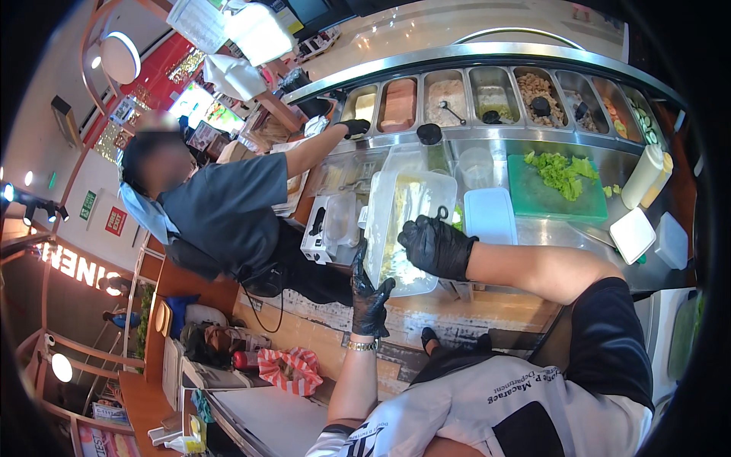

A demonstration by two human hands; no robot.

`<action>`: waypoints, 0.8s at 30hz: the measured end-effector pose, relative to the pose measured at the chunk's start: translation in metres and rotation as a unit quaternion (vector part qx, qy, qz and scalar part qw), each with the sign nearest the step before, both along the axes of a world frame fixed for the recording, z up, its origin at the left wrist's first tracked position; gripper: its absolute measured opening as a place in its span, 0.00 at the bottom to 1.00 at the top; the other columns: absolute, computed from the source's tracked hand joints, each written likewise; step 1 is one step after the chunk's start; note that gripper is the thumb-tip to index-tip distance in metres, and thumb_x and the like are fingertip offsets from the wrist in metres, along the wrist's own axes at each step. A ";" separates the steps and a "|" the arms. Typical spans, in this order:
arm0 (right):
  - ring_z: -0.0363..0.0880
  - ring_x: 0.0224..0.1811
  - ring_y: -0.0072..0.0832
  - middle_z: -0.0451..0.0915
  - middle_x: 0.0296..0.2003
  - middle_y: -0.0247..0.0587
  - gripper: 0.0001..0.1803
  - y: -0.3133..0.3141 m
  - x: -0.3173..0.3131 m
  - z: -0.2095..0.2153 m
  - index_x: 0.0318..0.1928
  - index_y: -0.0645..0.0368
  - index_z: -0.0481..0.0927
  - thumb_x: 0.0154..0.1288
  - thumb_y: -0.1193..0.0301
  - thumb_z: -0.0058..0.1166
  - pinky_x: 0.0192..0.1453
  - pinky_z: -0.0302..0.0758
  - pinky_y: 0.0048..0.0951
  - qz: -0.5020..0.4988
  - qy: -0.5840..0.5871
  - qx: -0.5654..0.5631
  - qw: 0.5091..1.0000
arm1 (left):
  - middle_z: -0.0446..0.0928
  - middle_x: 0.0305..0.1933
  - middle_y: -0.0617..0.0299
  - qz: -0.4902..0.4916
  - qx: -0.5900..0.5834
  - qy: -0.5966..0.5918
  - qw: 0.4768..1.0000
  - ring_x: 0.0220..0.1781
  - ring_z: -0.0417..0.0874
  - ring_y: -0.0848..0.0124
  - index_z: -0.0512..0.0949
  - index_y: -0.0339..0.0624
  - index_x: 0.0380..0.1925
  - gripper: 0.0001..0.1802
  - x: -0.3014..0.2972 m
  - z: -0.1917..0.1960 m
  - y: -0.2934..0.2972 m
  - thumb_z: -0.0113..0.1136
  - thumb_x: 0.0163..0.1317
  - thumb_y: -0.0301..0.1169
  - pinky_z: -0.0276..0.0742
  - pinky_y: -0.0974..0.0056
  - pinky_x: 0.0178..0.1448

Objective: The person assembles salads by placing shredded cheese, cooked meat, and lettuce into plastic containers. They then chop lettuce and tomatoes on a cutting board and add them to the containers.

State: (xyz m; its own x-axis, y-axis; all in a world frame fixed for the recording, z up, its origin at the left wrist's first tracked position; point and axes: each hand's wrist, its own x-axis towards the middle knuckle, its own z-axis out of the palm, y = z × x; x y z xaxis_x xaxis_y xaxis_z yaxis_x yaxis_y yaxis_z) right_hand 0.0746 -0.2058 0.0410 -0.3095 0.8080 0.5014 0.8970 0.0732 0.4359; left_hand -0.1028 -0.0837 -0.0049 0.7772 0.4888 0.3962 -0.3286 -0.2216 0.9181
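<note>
My left hand point(371, 303), in a black glove, supports the near left side of a translucent plastic tub point(417, 280), thumb apart from the fingers. The tub is tilted, and pale yellow shreds point(394, 263) lie along its bottom and wall. Over the tub's right side, my right hand point(438, 247), also gloved in black, is closed around a utensil with a dark ring end point(443, 212). The rest of that utensil is hidden by the fist. Just beyond my right hand lies a white-blue lid or shallow container point(489, 216).
A row of steel food pans point(447, 103) lines the counter's far side. To the right are lettuce point(562, 169) on a green cutting board point(533, 199), squeeze bottles point(644, 177) and a white container point(633, 236). A co-worker point(221, 206) stands at left, one gloved hand point(354, 128) by the pans.
</note>
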 end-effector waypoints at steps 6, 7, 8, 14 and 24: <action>0.73 0.29 0.33 0.72 0.25 0.41 0.05 0.008 0.017 0.007 0.26 0.63 0.77 0.50 0.73 0.52 0.31 0.70 0.34 -0.009 0.110 0.022 0.994 | 0.56 0.76 0.59 0.026 0.010 0.010 1.000 0.75 0.59 0.64 0.57 0.42 0.73 0.47 0.008 -0.001 0.000 0.70 0.53 0.23 0.58 0.58 0.75; 0.73 0.29 0.33 0.72 0.25 0.41 0.05 0.008 0.018 0.007 0.26 0.63 0.77 0.50 0.73 0.52 0.31 0.70 0.34 -0.016 0.119 -0.007 0.993 | 0.56 0.76 0.59 0.026 0.026 0.009 0.999 0.75 0.59 0.64 0.57 0.42 0.73 0.47 0.009 0.000 0.000 0.69 0.52 0.22 0.59 0.59 0.75; 0.73 0.29 0.34 0.73 0.25 0.41 0.05 0.007 0.019 0.007 0.27 0.62 0.77 0.51 0.74 0.52 0.31 0.70 0.35 -0.028 0.132 -0.059 0.989 | 0.56 0.76 0.60 0.022 0.003 0.012 1.000 0.75 0.59 0.65 0.57 0.42 0.72 0.47 0.010 0.001 0.001 0.69 0.52 0.22 0.59 0.59 0.75; 0.76 0.29 0.35 0.75 0.25 0.44 0.05 0.005 0.034 -0.004 0.27 0.61 0.79 0.52 0.73 0.52 0.31 0.72 0.34 -0.136 0.085 0.010 0.987 | 0.57 0.75 0.61 0.043 -0.033 0.039 0.998 0.74 0.59 0.67 0.58 0.44 0.72 0.46 0.017 0.002 -0.002 0.66 0.52 0.17 0.61 0.61 0.74; 0.86 0.37 0.41 0.85 0.34 0.53 0.13 -0.001 0.017 -0.031 0.35 0.62 0.86 0.48 0.78 0.52 0.40 0.81 0.40 -0.165 0.478 -0.301 0.808 | 0.61 0.71 0.60 0.150 -0.008 0.084 0.985 0.71 0.62 0.67 0.60 0.44 0.71 0.46 0.031 -0.019 -0.003 0.67 0.51 0.15 0.65 0.62 0.71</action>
State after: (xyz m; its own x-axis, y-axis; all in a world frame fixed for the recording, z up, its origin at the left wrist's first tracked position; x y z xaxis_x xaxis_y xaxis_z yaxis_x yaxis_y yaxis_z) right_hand 0.0918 -0.2072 0.0102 0.2691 0.9540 -0.1319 0.8171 -0.2986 -0.4931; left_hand -0.0713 -0.0868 -0.0234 0.6508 0.7119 0.2640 -0.0929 -0.2703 0.9583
